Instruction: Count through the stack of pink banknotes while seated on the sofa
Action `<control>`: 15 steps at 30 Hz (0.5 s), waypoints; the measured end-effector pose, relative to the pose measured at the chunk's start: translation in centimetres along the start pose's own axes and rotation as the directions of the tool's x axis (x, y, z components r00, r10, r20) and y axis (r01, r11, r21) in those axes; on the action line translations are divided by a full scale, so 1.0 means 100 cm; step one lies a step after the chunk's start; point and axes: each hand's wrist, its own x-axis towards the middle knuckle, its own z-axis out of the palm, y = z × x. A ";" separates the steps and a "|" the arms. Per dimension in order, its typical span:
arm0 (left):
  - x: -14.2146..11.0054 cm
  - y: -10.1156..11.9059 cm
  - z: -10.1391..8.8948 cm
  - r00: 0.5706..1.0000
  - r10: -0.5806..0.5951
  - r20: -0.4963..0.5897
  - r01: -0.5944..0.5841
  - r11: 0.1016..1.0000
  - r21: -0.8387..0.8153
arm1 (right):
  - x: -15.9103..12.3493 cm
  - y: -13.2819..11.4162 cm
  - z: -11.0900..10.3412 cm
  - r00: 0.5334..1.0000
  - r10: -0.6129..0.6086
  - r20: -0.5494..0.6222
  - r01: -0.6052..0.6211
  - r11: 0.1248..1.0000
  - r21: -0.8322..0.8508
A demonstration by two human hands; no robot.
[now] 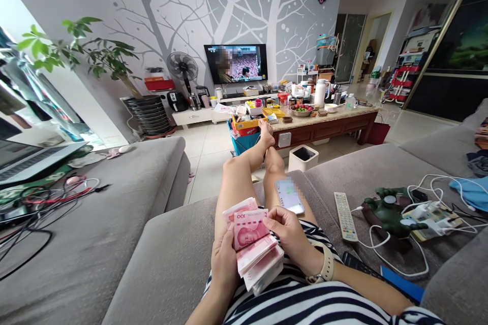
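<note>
Near the bottom middle of the frame, we hold a fat pile of pink notes (pixel 256 256) over our lap, above the striped clothes (pixel 305 299). Our left hand (pixel 224 251) grips the left side of the pile, thumb on top; we cannot see the fingers underneath. Our right hand (pixel 284 228) pinches the right edge of the top note (pixel 249 231), near its upper corner, between thumb and finger. The lower notes fan out below both grips, toward our belly. A phone (pixel 290 197) lies on our leg, just past the right hand. The white remote (pixel 345 217) is on the sofa (pixel 163 259), right of the phone.
</note>
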 end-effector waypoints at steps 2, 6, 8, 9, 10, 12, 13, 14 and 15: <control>0.002 -0.003 0.000 1.000 -0.022 0.013 0.022 0.999 -0.039 | 0.000 -0.001 0.000 1.000 0.002 0.002 -0.002 1.000 0.004; 0.006 -0.010 -0.001 0.999 -0.050 0.015 0.051 0.996 -0.076 | 0.000 0.000 0.001 1.000 0.005 0.003 -0.005 1.000 0.014; 0.007 -0.013 -0.001 0.999 -0.054 0.004 0.054 0.996 -0.075 | 0.000 0.001 0.000 1.000 0.005 0.001 -0.005 1.000 0.014; 0.007 -0.014 -0.002 0.999 -0.054 -0.003 0.054 0.996 -0.074 | 0.000 0.002 0.000 1.000 0.006 -0.001 -0.006 1.000 0.013; 0.007 -0.014 -0.002 0.998 -0.055 -0.010 0.055 0.996 -0.073 | 0.000 0.002 0.000 1.000 0.008 -0.001 -0.008 1.000 0.013; 0.006 -0.014 -0.002 0.998 -0.058 -0.026 0.057 0.996 -0.064 | 0.000 0.003 0.000 1.000 0.011 -0.004 -0.011 1.000 0.013; 0.005 -0.013 -0.002 0.998 -0.060 -0.035 0.058 0.997 -0.055 | -0.001 0.004 0.000 1.000 0.013 -0.004 -0.013 1.000 0.013; 0.004 -0.013 -0.002 0.997 -0.060 -0.043 0.058 0.997 -0.045 | -0.001 0.004 0.000 1.000 0.014 -0.005 -0.014 1.000 0.013; 0.004 -0.012 -0.003 0.997 -0.060 -0.050 0.058 0.998 -0.035 | -0.001 0.005 0.000 1.000 0.015 -0.006 -0.015 1.000 0.013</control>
